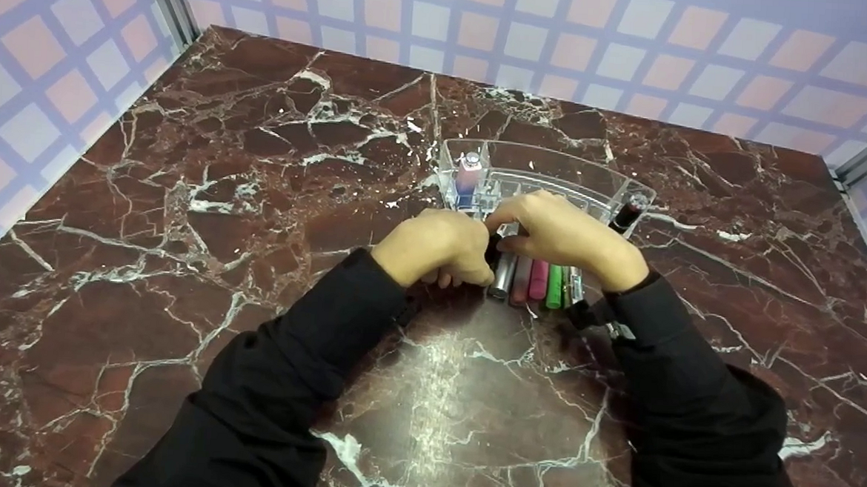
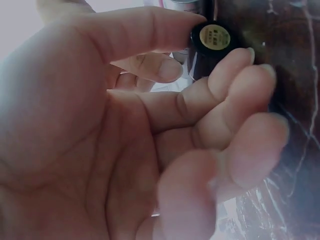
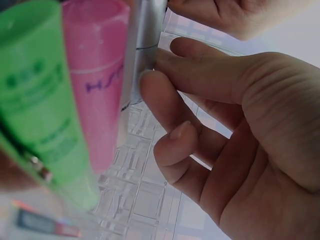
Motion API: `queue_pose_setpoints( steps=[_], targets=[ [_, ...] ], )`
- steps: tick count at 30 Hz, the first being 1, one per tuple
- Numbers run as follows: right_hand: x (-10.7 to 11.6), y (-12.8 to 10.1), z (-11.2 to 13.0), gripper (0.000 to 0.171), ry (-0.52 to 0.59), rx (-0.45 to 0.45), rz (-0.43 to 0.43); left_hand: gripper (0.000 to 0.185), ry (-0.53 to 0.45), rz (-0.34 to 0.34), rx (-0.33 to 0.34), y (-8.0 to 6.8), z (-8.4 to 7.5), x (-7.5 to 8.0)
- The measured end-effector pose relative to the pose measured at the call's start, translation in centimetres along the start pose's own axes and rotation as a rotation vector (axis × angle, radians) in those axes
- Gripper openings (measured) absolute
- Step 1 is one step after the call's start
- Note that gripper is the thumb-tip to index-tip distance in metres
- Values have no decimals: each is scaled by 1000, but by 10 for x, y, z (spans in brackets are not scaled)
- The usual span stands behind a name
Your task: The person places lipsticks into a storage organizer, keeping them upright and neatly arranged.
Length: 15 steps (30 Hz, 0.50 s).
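Observation:
A clear curved organizer (image 1: pixel 556 161) stands before me, both hands over its left front part. My left hand (image 1: pixel 437 247) pinches a black lipstick (image 2: pixel 215 39) between thumb and fingers, its round gold-labelled end facing the wrist camera. Close beside it, my right hand (image 1: pixel 564 232) reaches over the row of tubes. In the right wrist view its fingertips lie against a silver tube (image 3: pixel 147 45) and pass partly behind it; I cannot tell whether they grip anything. To the right of the silver tube are a brownish tube (image 1: pixel 520 281), a pink tube (image 3: pixel 97 75) and a green tube (image 3: pixel 45 100).
A pink-and-blue bottle (image 1: pixel 468 177) stands in the organizer's left back compartment. A dark lipstick with a clear top (image 1: pixel 628 214) leans in the right one. Slim items (image 1: pixel 574 284) end the front row. Patterned panels (image 1: pixel 504 36) border the marbled table (image 1: pixel 214 321).

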State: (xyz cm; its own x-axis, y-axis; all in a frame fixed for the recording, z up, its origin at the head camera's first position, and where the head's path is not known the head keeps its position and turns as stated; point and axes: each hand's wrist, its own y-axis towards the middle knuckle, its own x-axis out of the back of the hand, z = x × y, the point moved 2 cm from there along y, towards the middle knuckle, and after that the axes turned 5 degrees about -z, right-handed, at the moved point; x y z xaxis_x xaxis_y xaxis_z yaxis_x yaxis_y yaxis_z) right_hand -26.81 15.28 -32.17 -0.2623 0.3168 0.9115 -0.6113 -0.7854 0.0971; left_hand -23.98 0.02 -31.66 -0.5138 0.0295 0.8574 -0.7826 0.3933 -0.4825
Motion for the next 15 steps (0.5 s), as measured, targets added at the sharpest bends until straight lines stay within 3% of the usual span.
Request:
queue_pose_setpoints(
  steps=[8,15],
  targets=[
    [-1,0,1,31,-5,22,6,25,7,49,-4,-6,0,6],
    [2,-1,4,31,-6,11,14,26,-26,83,-26,-19,-1,15]
  ],
)
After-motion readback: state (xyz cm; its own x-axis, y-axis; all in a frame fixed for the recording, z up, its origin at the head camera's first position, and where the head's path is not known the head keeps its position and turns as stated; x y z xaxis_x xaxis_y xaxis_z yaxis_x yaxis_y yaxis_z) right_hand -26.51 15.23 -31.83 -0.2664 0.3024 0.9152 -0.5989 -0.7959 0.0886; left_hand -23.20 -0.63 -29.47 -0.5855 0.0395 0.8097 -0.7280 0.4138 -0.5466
